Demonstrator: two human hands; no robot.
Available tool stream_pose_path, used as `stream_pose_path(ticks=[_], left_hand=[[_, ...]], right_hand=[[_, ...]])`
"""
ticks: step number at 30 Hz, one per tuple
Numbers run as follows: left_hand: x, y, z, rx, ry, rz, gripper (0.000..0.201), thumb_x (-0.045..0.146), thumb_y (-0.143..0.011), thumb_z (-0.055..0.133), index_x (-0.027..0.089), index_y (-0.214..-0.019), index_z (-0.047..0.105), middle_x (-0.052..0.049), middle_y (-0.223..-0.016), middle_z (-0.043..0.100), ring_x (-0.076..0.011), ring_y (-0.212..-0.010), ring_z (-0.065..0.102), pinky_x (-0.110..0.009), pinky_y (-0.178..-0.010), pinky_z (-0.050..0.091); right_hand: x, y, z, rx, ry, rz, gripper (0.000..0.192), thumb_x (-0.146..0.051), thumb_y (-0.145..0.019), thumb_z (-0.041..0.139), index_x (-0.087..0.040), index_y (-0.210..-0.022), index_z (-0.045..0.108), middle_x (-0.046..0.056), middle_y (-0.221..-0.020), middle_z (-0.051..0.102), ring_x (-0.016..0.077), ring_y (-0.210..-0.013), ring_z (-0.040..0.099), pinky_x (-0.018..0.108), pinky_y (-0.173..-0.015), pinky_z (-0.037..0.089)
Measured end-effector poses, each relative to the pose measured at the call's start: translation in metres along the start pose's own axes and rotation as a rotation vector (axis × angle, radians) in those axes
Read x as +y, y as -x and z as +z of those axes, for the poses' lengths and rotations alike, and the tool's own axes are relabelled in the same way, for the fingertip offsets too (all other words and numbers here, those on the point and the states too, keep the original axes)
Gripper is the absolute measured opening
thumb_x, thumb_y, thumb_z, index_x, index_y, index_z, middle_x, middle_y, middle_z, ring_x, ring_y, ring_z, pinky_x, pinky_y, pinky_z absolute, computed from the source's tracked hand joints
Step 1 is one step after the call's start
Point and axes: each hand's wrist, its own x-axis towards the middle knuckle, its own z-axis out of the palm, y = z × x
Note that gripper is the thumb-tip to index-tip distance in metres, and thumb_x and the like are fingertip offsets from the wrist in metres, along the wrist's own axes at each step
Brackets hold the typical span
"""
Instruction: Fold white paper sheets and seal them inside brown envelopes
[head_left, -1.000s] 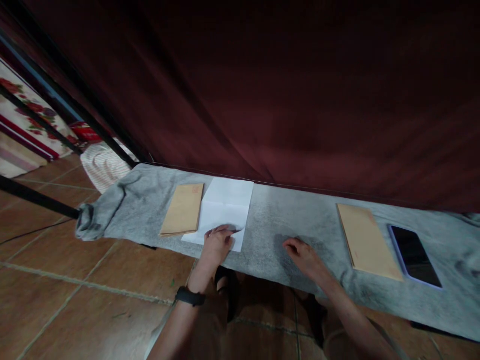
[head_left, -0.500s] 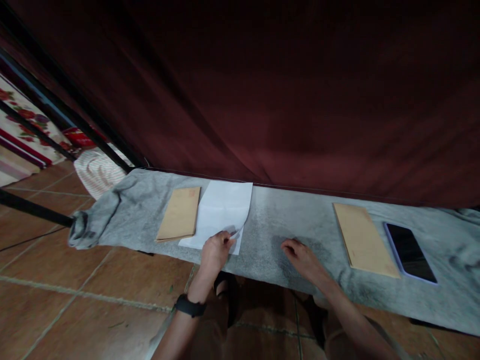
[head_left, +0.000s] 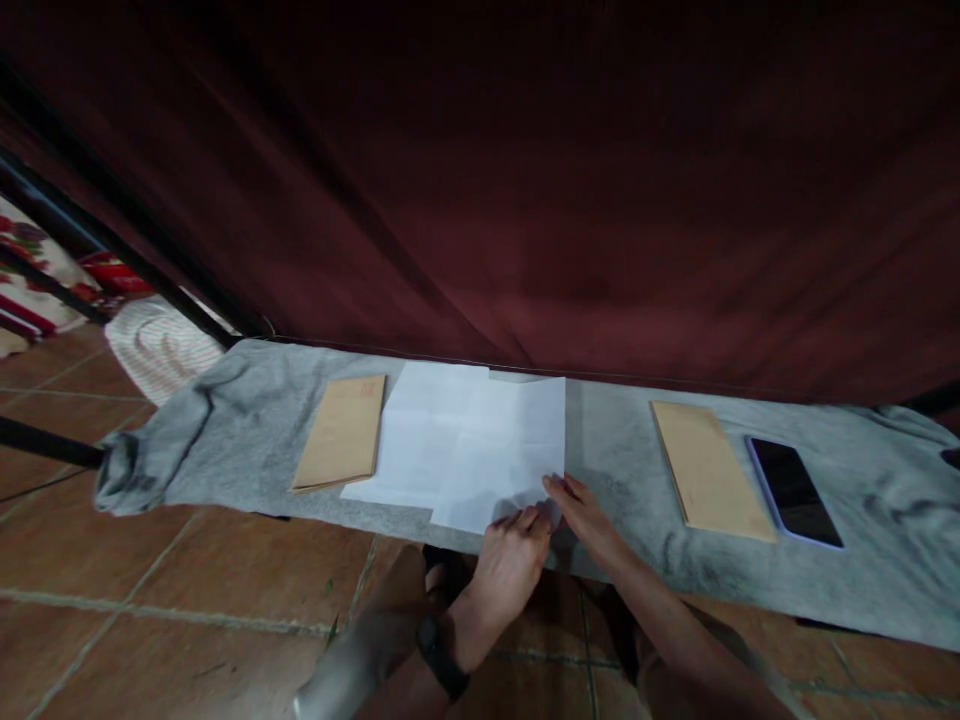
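A sheet of white paper (head_left: 510, 450) lies partly over more white paper (head_left: 427, 420) on the grey cloth. My left hand (head_left: 514, 555), with a black band on its wrist, has its fingers curled at the sheet's near edge. At the near right corner of the same sheet, my right hand (head_left: 581, 510) pinches the paper between thumb and fingers. The two hands almost touch. Left of the papers rests a stack of brown envelopes (head_left: 341, 430) with a faint red print. Another stack of brown envelopes (head_left: 709, 470) lies to the right of my right hand.
A phone (head_left: 795, 490) in a purple case lies beyond the right envelopes. The grey cloth (head_left: 247, 440) covers a low, narrow bench. A dark red curtain (head_left: 487, 200) hangs behind it. Black metal bars (head_left: 45, 440) and a striped cloth (head_left: 161, 345) are at the left.
My left hand has drawn a white sheet rightward off the other paper. My right hand has moved slightly left and now grips that sheet's corner. The view has shifted a little.
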Motion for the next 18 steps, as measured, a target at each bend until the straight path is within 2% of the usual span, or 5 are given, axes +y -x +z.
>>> stream_pose_path(ticks=[3, 5, 11, 14, 18], left_hand=[[0.003, -0.002, -0.002, 0.043, 0.086, 0.052, 0.02, 0.034, -0.097, 0.054, 0.025, -0.098, 0.071, -0.007, -0.104, 0.073, -0.0222, -0.097, 0.069, -0.036, -0.088, 0.055], [-0.002, -0.006, -0.009, 0.119, 0.135, 0.044, 0.023, 0.043, -0.095, 0.057, 0.025, -0.098, 0.072, -0.007, -0.105, 0.073, -0.0244, -0.101, 0.068, -0.04, -0.092, 0.054], [-0.035, -0.025, -0.019, 0.41, 0.138, -0.233, 0.027, 0.027, -0.095, 0.052, 0.022, -0.118, 0.066, -0.01, -0.131, 0.062, -0.0248, -0.125, 0.056, -0.041, -0.112, 0.045], [-0.046, -0.03, -0.016, 0.383, 0.199, -0.3, 0.033, 0.027, -0.094, 0.052, 0.021, -0.126, 0.062, -0.011, -0.135, 0.059, -0.0231, -0.122, 0.059, -0.039, -0.108, 0.048], [-0.049, -0.032, -0.007, 0.287, 0.185, -0.295, 0.036, 0.027, -0.094, 0.053, 0.022, -0.129, 0.06, -0.01, -0.137, 0.058, -0.0226, -0.121, 0.061, -0.037, -0.107, 0.049]], right_hand=[[0.002, -0.001, -0.008, 0.024, -0.039, -0.03, 0.031, -0.051, -0.081, 0.056, -0.024, -0.09, 0.068, 0.005, -0.095, 0.077, 0.0242, -0.093, 0.07, 0.036, -0.086, 0.056], [0.005, -0.002, -0.017, 0.029, -0.073, -0.007, 0.032, -0.049, -0.078, 0.058, -0.023, -0.092, 0.069, 0.006, -0.097, 0.077, 0.0254, -0.094, 0.07, 0.038, -0.088, 0.056], [0.015, -0.002, -0.049, 0.123, -0.109, 0.055, 0.037, -0.049, -0.076, 0.06, -0.022, -0.098, 0.071, 0.008, -0.101, 0.078, 0.029, -0.095, 0.071, 0.041, -0.085, 0.057], [0.02, 0.003, -0.059, 0.182, -0.157, 0.07, 0.037, -0.049, -0.073, 0.066, -0.02, -0.094, 0.072, 0.009, -0.097, 0.078, 0.0287, -0.091, 0.072, 0.04, -0.084, 0.056], [0.023, 0.01, -0.068, 0.219, -0.275, 0.126, 0.039, -0.047, -0.066, 0.073, -0.018, -0.092, 0.073, 0.008, -0.088, 0.078, 0.0272, -0.082, 0.072, 0.039, -0.079, 0.055]])
